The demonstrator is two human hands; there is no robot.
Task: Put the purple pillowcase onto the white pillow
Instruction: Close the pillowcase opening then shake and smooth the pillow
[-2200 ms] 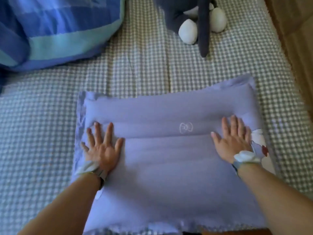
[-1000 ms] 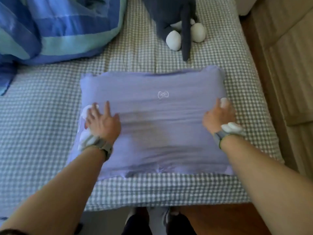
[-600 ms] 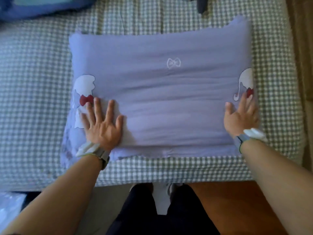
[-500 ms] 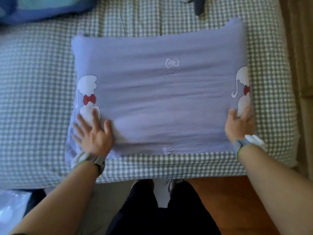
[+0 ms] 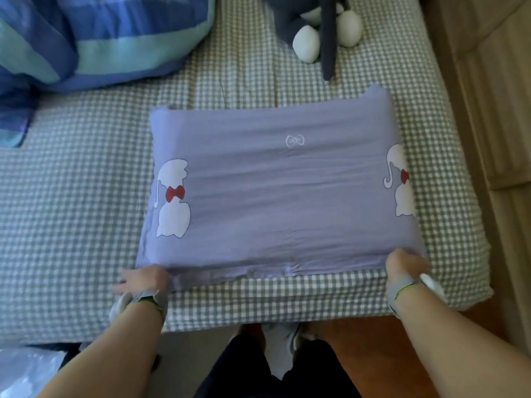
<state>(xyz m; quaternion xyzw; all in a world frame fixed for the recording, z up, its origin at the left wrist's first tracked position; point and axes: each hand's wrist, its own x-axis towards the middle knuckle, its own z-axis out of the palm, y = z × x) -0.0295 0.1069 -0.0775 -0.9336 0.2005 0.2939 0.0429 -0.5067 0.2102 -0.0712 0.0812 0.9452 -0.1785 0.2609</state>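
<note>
Gripping the purple pillowcase near corners, both hands; plush toy, blue blanket beyond.

Purple pillowcase: lies flat on the bed, long side across the view, filled out and lightly creased. White cat prints with red bows at both ends, small white bow outline near centre. The white pillow, presumably inside, is not visible.

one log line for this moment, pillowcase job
stage: near-edge tidy | purple pillowcase: covers pillow, flat on bed | left hand: at near-left corner | right hand: at near-right corner | grip: unclear
</note>
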